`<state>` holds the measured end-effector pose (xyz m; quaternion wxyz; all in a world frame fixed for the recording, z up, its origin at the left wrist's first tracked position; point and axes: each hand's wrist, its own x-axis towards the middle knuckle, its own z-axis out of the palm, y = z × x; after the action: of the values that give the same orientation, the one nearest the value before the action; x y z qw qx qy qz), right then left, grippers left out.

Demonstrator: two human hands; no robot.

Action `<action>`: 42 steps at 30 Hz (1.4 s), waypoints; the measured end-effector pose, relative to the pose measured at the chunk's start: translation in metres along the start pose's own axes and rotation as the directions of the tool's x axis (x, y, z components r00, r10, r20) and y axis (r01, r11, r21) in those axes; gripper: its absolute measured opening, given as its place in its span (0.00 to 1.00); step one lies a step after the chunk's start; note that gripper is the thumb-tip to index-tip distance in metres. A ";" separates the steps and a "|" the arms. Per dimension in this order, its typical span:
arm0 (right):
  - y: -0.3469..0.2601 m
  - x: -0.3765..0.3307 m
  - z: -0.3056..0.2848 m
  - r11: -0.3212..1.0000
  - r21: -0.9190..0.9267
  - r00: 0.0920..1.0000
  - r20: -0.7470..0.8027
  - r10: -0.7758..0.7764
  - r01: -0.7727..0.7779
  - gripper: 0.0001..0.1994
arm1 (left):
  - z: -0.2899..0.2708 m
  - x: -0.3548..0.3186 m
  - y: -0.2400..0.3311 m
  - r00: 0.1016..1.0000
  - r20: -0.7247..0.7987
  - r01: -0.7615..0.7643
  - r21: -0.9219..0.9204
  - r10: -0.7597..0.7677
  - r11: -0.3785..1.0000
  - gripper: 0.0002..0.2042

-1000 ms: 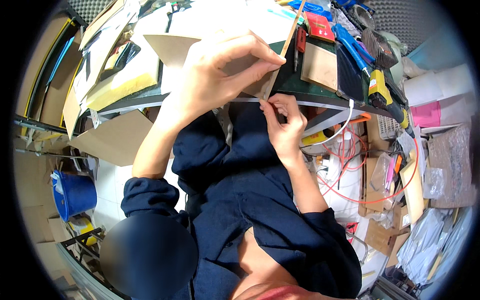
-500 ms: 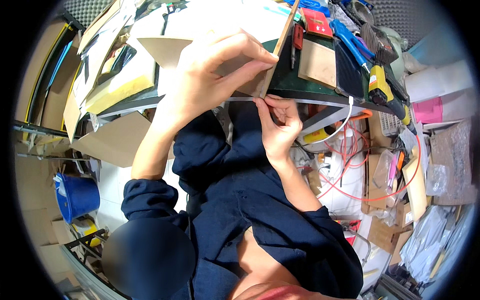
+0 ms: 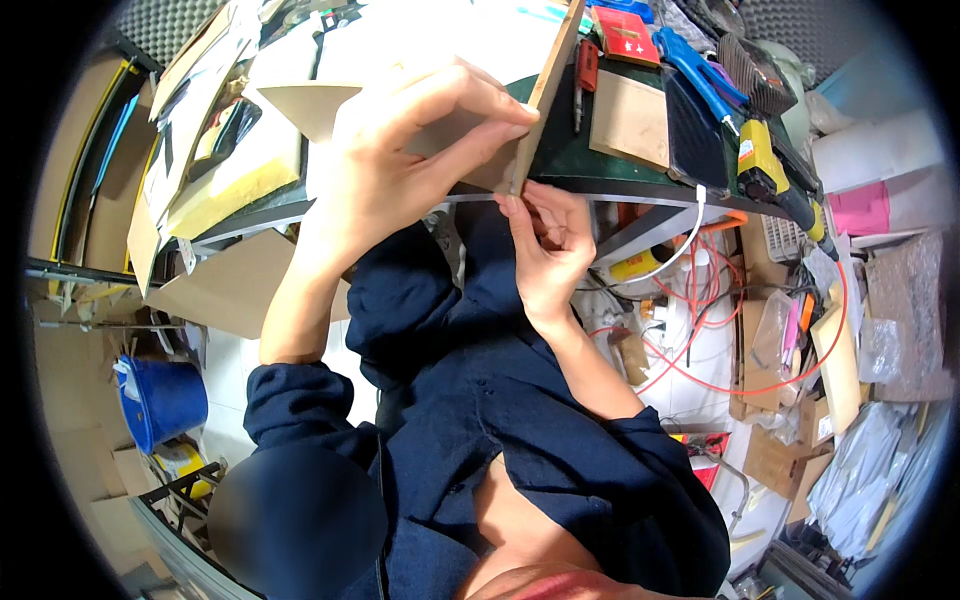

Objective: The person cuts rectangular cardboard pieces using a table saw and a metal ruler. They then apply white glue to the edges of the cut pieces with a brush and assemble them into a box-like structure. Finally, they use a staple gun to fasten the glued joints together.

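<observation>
Left hand (image 3: pixel 385 165) grips upright cardboard panel (image 3: pixel 545 85) at the green cutting mat (image 3: pixel 560 155) edge (fingers wrapped over it). Right hand (image 3: pixel 548 245) pinches panel's bottom corner, fingers curled tight.

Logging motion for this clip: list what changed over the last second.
Little changed. The right hand slid slightly up and left along the lower edge of the cardboard panel, its fingertips now nearer the corner. The left hand kept its grip on the panel; the green mat and blue bucket stayed put.
</observation>
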<state>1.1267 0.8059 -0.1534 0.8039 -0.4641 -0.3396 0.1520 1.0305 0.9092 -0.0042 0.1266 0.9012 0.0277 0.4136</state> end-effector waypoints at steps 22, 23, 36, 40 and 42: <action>0.132 0.082 -0.357 0.607 -0.721 0.680 -0.630 -0.375 -0.334 0.17 | 0.008 0.002 0.013 0.985 -0.063 0.159 -0.004 -0.159 0.987 0.11; 0.156 0.091 -0.382 0.468 -0.837 0.797 -0.477 -0.370 -0.283 0.13 | 0.007 0.002 0.013 0.984 -0.045 0.170 -0.046 -0.172 0.984 0.12; 0.283 0.169 -0.468 -0.220 -0.975 0.990 -0.072 0.118 -0.045 0.10 | 0.004 0.004 0.007 0.991 -0.043 0.124 0.007 -0.123 0.992 0.11; 0.280 0.165 -0.470 -0.197 -0.979 0.990 -0.081 0.114 -0.057 0.10 | 0.005 0.002 0.005 0.990 -0.061 0.126 0.002 -0.126 0.992 0.11; 0.278 0.163 -0.470 -0.181 -0.982 0.992 -0.069 0.106 -0.049 0.10 | 0.005 0.002 0.005 0.991 -0.045 0.126 0.016 -0.126 0.992 0.10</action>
<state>1.5876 0.7405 -0.4829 0.1431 -0.9304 -0.3204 -0.1058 1.0350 0.9032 -0.0043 0.1432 0.8896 0.0913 0.4240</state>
